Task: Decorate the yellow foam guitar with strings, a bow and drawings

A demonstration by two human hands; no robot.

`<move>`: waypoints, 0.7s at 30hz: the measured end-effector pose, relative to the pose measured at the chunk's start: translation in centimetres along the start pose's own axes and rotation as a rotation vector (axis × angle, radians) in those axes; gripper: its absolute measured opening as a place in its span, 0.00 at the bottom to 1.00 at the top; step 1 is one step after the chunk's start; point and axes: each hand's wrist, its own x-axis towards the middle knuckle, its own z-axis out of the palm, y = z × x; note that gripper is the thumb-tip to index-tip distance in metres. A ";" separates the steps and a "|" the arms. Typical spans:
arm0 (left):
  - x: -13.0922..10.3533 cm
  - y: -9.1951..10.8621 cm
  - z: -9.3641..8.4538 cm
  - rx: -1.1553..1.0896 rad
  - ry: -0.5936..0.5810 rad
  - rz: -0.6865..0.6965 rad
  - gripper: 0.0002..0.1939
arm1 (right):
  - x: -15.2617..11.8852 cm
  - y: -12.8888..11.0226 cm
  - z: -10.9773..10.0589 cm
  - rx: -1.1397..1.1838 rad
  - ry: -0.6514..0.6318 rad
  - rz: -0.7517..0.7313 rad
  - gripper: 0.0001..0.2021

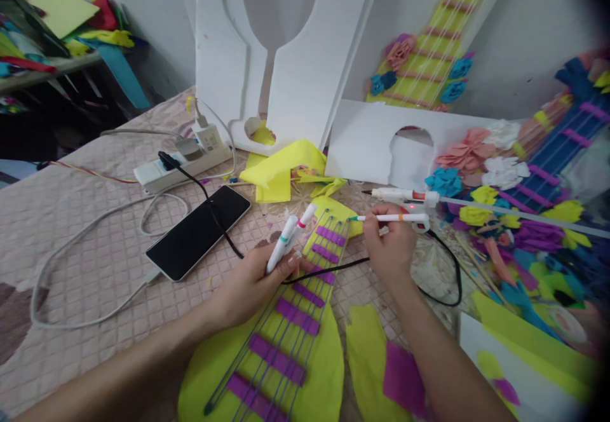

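Guitar point(298, 318) lies on the quilted cloth point(98, 238). Right hand point(389, 241), nearly closed, pinches a marker point(395, 218), tip at the guitar's far end; left hand point(252, 279), half-closed, grips two capped markers point(281, 245). A black cable point(350, 264) crosses the guitar.

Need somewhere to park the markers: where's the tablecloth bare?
Bare tablecloth: within the loop of the white cable, left of the phone; also a strip between that cable and the left forearm. Crowded: beyond and right of the right hand, with glue gun, paper flowers and loose paper.
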 end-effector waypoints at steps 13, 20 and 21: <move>0.0 0.2 0.0 0.017 -0.021 -0.003 0.22 | 0.0 -0.2 0.0 0.008 0.022 -0.007 0.05; 0.1 0.1 0.1 -0.055 -0.002 0.006 0.20 | 0.0 -0.3 -0.1 0.019 0.039 0.000 0.05; 0.1 0.0 0.1 -0.064 0.003 0.011 0.20 | 0.0 -0.4 -0.2 0.029 0.049 -0.004 0.04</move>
